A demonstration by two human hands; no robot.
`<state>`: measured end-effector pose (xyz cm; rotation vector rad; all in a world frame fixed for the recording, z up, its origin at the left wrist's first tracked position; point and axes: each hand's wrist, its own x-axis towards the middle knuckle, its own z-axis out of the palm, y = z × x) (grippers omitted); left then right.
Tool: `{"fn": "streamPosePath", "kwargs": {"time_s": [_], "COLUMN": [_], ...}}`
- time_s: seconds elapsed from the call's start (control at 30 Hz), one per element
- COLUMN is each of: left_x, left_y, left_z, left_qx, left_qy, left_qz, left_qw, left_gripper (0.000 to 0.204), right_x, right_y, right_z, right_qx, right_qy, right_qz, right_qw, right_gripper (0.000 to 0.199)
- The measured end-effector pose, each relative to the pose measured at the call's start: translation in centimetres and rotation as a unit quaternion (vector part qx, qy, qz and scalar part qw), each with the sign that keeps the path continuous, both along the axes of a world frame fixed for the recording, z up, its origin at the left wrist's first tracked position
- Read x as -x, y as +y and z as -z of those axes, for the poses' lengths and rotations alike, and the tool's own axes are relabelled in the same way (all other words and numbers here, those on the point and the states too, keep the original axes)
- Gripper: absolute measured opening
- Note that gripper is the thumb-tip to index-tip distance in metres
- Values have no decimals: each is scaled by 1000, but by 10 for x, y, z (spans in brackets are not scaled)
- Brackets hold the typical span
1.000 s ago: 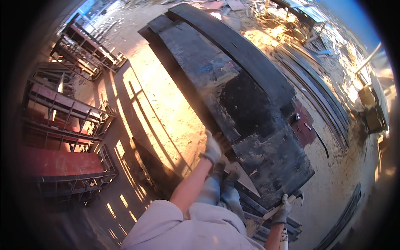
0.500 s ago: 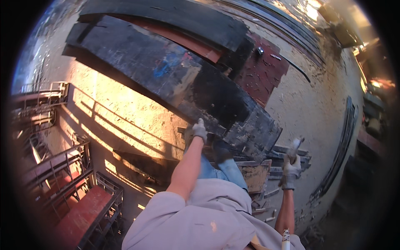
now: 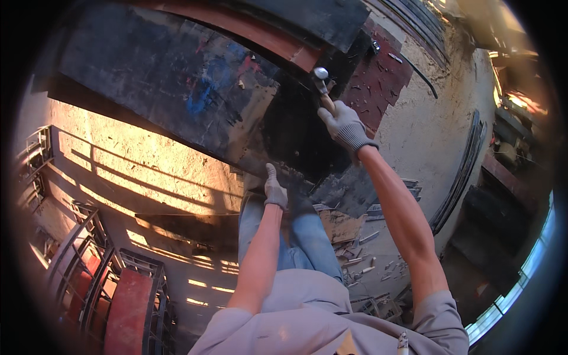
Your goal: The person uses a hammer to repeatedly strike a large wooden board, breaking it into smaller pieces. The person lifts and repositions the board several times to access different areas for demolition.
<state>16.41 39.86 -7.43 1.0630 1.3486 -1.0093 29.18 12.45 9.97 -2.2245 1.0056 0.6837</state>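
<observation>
We see open sandy ground (image 3: 438, 136) to the right of our raised right hand (image 3: 345, 125), which grips a hammer (image 3: 322, 86), so that side stands free for a swing. Ahead, the big dark panel (image 3: 177, 89) fills the way, our left hand (image 3: 275, 189) pressed on its near edge. Beside our knees, scrap pieces (image 3: 361, 260) litter the floor. Long dark strips (image 3: 461, 171) lie further right. Steel frames (image 3: 106, 284) crowd our left, beyond a bare sunlit stretch (image 3: 148, 171).

Left hand (image 3: 275, 190) gloved, pressed flat ahead, right hand (image 3: 345, 125) gloved, fist closed, arm outstretched
</observation>
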Motion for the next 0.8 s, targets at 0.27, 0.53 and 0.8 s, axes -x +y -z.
{"fn": "streamPosePath", "kwargs": {"time_s": [0.27, 0.53, 0.8], "left_x": [-3, -9, -4], "left_y": [-26, -33, -36], "left_z": [-30, -31, -37], "left_qx": [-123, -207, -183], "left_qy": [-61, -15, -39], "left_qz": [53, 167, 89], "left_qw": [989, 964, 978], "left_gripper": [107, 106, 102], "right_x": [31, 114, 80], "right_y": [4, 26, -4], "right_z": [43, 158, 28], "right_qx": [62, 202, 107], "right_qy": [77, -299, -293], "right_qz": [2, 79, 52], "right_qw": [995, 929, 949], "right_gripper": [47, 24, 28]}}
